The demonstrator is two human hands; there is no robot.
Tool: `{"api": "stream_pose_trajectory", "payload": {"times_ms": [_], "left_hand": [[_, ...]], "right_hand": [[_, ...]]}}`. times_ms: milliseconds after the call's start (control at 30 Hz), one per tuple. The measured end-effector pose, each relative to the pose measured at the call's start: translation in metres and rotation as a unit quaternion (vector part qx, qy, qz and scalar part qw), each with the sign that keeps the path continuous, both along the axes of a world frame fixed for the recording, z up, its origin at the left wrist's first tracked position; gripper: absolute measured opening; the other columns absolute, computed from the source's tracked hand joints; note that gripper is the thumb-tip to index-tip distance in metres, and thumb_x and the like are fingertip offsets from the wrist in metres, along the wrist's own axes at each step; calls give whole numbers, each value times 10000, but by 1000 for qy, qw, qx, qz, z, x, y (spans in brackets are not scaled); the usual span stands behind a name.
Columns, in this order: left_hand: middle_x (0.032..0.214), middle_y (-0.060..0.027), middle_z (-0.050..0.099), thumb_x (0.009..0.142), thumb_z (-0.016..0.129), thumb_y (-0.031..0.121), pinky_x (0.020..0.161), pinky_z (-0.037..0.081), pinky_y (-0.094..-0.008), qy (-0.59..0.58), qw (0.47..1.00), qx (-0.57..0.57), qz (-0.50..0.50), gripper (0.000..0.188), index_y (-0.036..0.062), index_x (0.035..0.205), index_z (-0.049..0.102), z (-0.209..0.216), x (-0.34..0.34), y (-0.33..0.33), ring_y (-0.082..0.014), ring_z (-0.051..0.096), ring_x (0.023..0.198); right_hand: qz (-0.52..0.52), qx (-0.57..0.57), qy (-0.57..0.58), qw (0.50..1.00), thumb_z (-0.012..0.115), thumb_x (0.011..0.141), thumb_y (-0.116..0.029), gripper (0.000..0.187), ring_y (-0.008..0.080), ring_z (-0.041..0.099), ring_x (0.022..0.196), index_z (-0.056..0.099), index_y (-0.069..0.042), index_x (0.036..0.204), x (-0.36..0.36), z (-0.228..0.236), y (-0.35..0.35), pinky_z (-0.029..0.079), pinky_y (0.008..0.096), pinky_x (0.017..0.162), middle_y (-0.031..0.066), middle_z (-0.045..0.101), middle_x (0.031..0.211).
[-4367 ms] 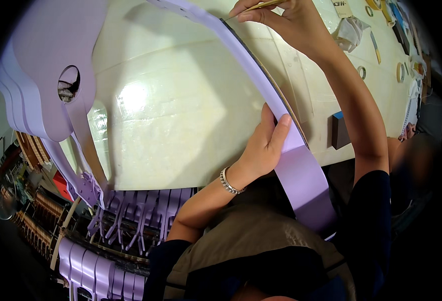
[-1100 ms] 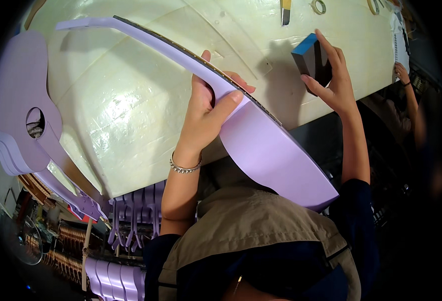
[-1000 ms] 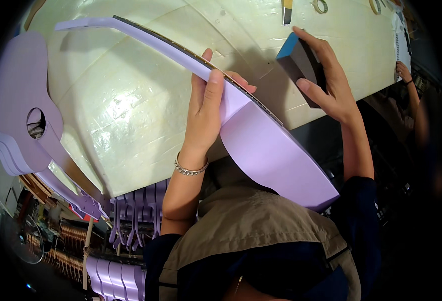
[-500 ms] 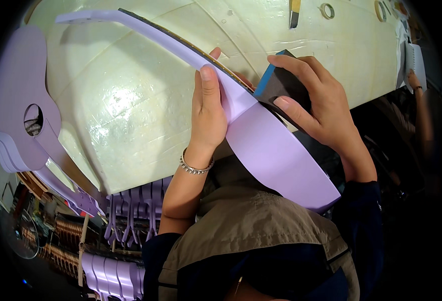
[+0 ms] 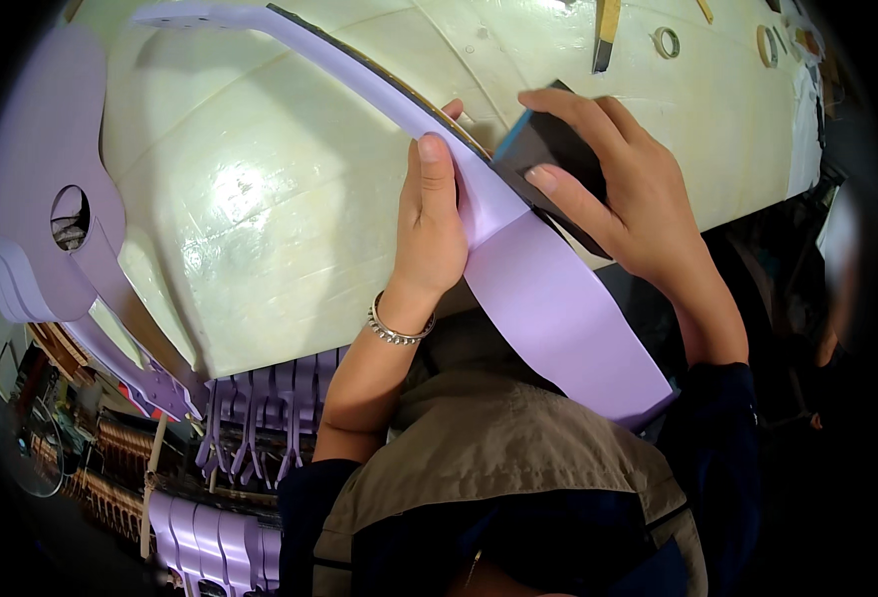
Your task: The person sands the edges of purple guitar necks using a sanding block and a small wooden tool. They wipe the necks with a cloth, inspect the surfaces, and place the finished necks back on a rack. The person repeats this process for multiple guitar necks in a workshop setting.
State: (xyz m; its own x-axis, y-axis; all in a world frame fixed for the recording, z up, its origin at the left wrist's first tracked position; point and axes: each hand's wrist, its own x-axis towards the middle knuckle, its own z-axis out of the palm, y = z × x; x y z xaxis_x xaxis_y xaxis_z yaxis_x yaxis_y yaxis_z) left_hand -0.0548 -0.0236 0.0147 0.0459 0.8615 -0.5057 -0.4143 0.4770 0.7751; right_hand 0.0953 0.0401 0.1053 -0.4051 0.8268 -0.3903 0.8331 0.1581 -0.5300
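A lilac ukulele (image 5: 568,308) without strings lies on its side across my lap, its neck slanting up to the far left over the table. My left hand (image 5: 431,219) is closed around the neck by the heel, thumb on the near side and fingertips showing past the dark fretboard (image 5: 399,85). In my right hand (image 5: 638,189) is a dark sanding block (image 5: 558,149) with a blue layer along one edge. The block's edge rests at the fretboard's body end, near where the neck meets the body. The ukulele's top is mostly turned away from view.
More lilac ukuleles (image 5: 41,149) are stacked on the table's left end. Several others hang on racks (image 5: 265,408) below the edge. A flat-bladed tool (image 5: 606,40) and tape rolls (image 5: 666,42) lie on the plastic-covered table (image 5: 250,308). Another person's blurred arm (image 5: 842,289) shows at far right.
The sanding block has slid up and left along the fretboard, and its blue edge has tilted. My left hand keeps its hold on the neck. The view has shifted slightly.
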Motion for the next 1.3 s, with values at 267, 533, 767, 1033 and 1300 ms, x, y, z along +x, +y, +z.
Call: {"api": "stream_pose_trajectory", "payload": {"times_ms": [267, 533, 767, 1033, 1300], "left_hand": [[1222, -132, 455, 968, 208, 467, 918, 361, -287, 3, 1000, 27, -11, 624, -46, 1308, 313, -6, -2, -3, -182, 462, 1060], [1093, -133, 512, 974, 209, 437, 856, 397, -293, -43, 998, 42, -23, 556, -22, 1258, 339, -10, -6, -4, -188, 510, 971], [842, -123, 579, 962, 208, 473, 696, 478, -286, -42, 998, 37, -33, 611, -36, 1294, 258, -10, -3, -5, -190, 605, 747], [833, -112, 578, 973, 199, 436, 702, 470, -290, -60, 996, 53, -28, 579, -41, 1298, 245, -8, -2, -6, -179, 601, 761], [830, -102, 577, 971, 210, 446, 703, 464, -283, -33, 998, 51, -25, 570, -24, 1284, 289, -10, -2, -5, -175, 602, 750]], "right_hand": [[6, 91, 58, 994, 592, 816, -412, 400, 308, 575, 645, 547, -172, 1133, -18, -22, 14, 451, 359, 583, 133, 564, 761], [14, 87, 40, 995, 572, 829, -408, 411, 313, 585, 751, 543, -144, 1143, -45, -24, 35, 455, 354, 660, 151, 584, 848], [-6, 92, 23, 996, 502, 853, -462, 432, 318, 610, 719, 559, -122, 1114, -113, -43, 94, 480, 377, 664, 165, 615, 827], [-25, 111, 35, 993, 474, 841, -536, 488, 331, 618, 689, 538, -143, 1125, -116, -50, 94, 488, 373, 613, 187, 598, 782], [-15, 115, 52, 992, 469, 850, -523, 478, 336, 606, 678, 535, -139, 1127, -111, -45, 92, 476, 378, 616, 182, 586, 746]]}}
